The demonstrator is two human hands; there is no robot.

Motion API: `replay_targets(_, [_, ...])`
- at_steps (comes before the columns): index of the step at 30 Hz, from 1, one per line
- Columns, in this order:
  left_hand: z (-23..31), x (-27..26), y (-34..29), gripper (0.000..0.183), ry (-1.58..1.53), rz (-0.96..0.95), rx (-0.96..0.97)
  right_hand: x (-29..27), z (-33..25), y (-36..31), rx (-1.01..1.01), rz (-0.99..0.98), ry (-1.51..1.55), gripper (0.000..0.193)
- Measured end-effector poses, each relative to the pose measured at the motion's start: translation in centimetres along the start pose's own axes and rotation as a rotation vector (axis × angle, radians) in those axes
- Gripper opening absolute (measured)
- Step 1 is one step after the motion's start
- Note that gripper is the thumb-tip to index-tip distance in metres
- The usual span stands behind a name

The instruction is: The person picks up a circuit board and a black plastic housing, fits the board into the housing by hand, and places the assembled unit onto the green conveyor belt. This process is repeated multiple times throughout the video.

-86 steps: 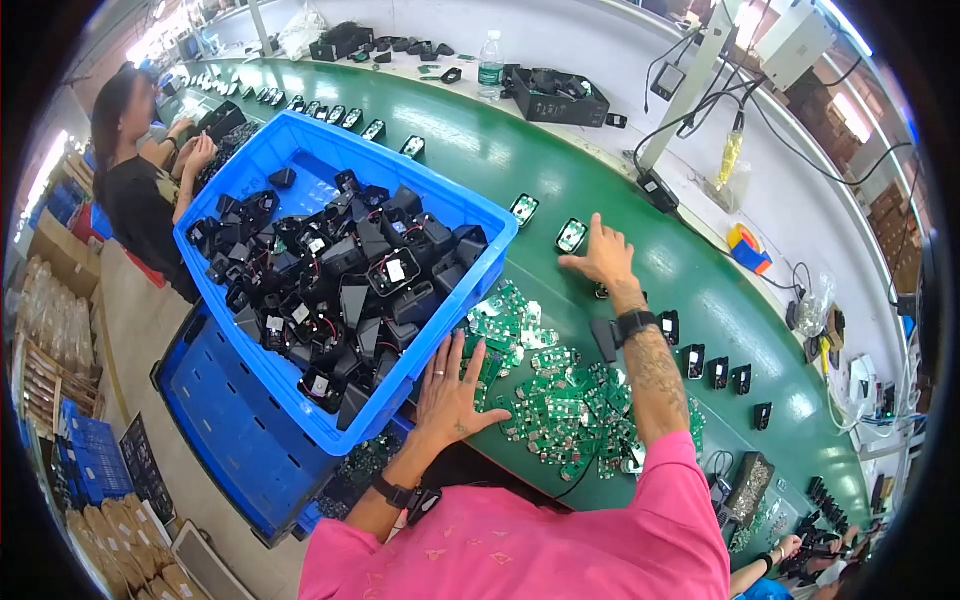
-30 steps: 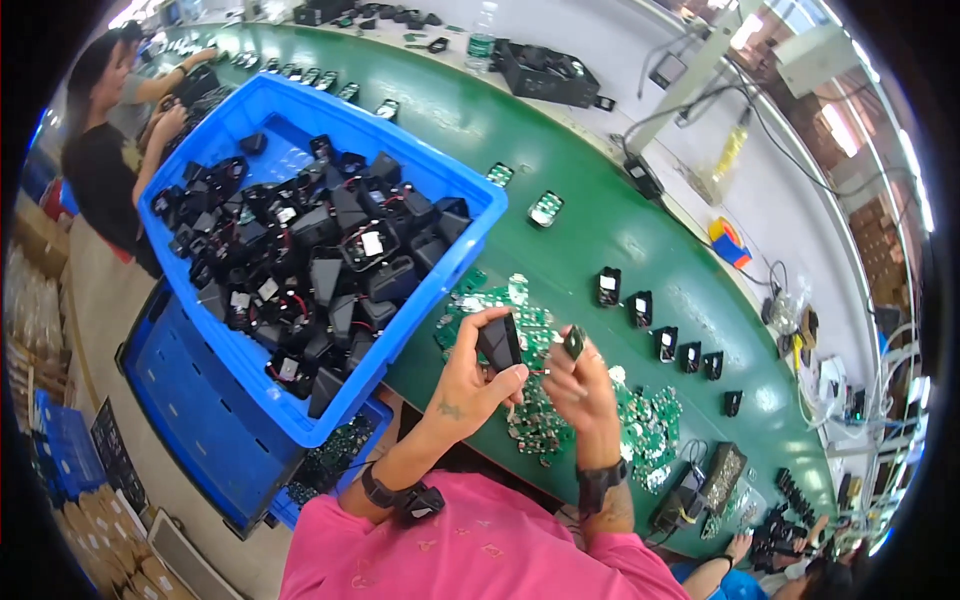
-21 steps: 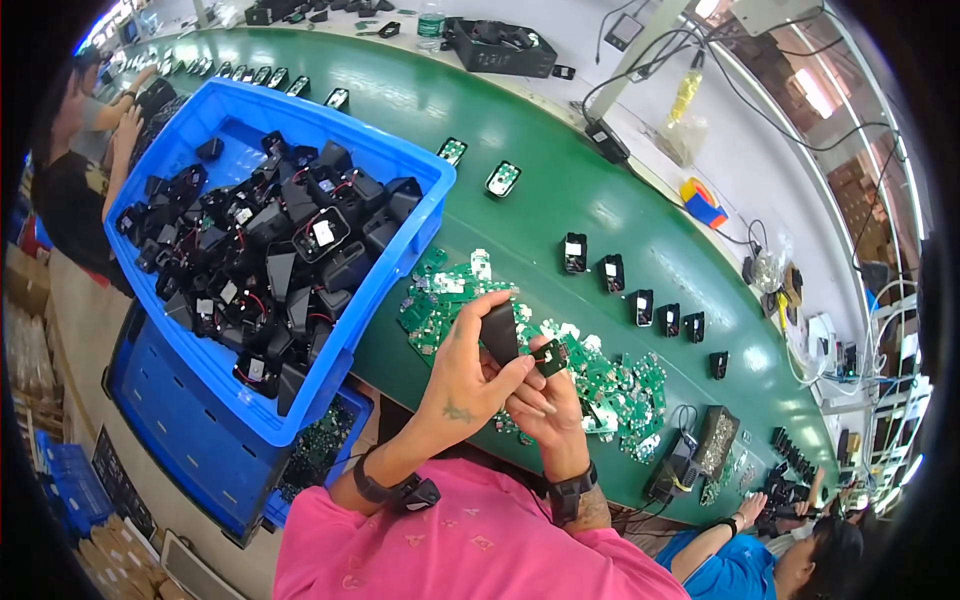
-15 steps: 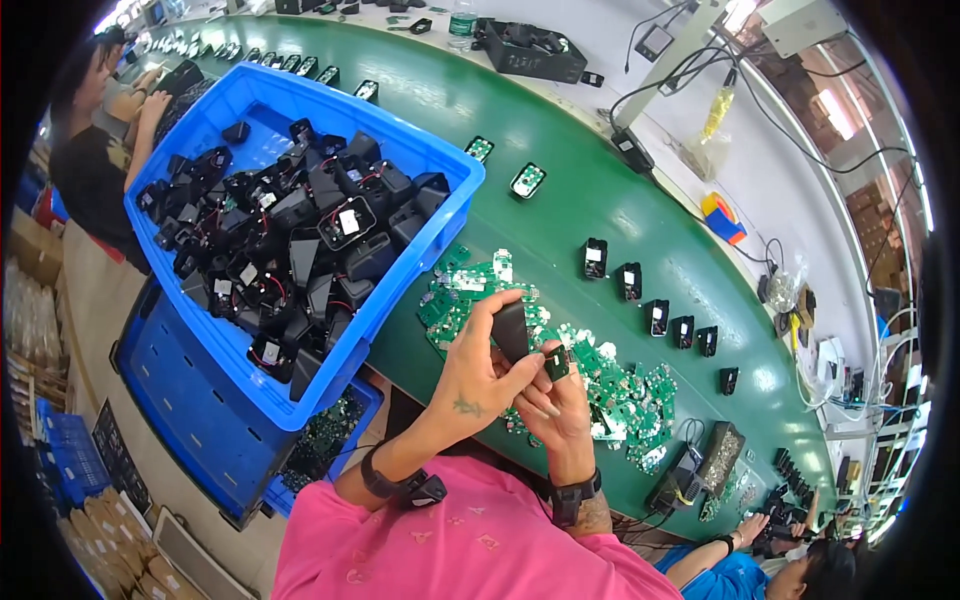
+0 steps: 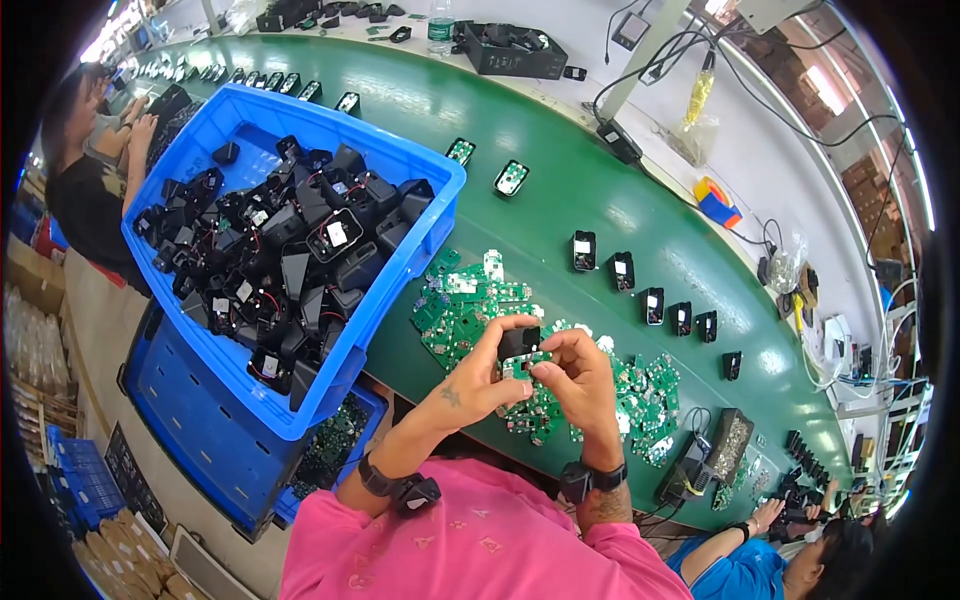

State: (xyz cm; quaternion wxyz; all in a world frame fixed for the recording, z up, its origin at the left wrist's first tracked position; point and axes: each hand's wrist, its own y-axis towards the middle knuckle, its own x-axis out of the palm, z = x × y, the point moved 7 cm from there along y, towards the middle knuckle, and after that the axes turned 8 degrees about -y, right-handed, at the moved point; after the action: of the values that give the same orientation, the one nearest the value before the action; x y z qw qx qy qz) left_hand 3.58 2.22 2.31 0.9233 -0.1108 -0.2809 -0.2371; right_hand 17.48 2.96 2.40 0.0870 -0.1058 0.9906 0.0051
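My left hand (image 5: 468,388) is closed around the side of a black plastic housing (image 5: 519,342), which is tilted in front of my chest. At the near edge of this housing sits a green circuit board (image 5: 516,366), with both thumbs close to it. My right hand (image 5: 582,383) pinches the board's right end, its thumb and index finger bent. How far the board sits inside the housing is hidden by my fingers. Below and around both hands, a heap of loose green circuit boards (image 5: 648,395) is spread on the green tabletop (image 5: 500,228).
To the left, a blue crate (image 5: 400,262) is filled with black housings and red wires. Several open black housings (image 5: 622,270) stand in a row at right. Beyond them are a tape roll (image 5: 716,203) and cables. Co-workers sit at far left and lower right.
The black housing has turned between my hands, and a green board now shows at its edge. My right hand has moved right and up, to the housing's side. The view has shifted slightly.
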Motion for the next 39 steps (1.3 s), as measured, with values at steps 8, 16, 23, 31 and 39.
replay_targets(8, [-0.2, 0.1, -0.2, 0.068, -0.023, 0.030, -0.052, -0.4, -0.7, 0.0, 0.000, -0.032, -0.231, 0.026])
replay_targets(16, [-1.2, -0.8, 0.1, 0.064, -0.054, 0.181, -0.036, -0.2, -3.0, -1.0, -0.207, 0.229, -0.335, 0.017])
replay_targets(23, [-1.2, 0.2, 0.4, 0.058, 0.199, 0.159, 0.076, 0.7, -1.3, -1.6, 0.128, 0.224, 0.063, 0.015])
replay_targets(31, [-1.9, 0.3, 0.4, 0.054, 0.404, 0.134, 0.162, 1.3, -1.6, -2.2, 0.121, 0.149, 0.142, 0.010])
replay_targets(39, [1.3, 1.0, -0.7, 0.060, 0.496, 0.142, 0.114, 0.1, -6.2, -2.7, -0.251, 0.054, -0.631, 0.004])
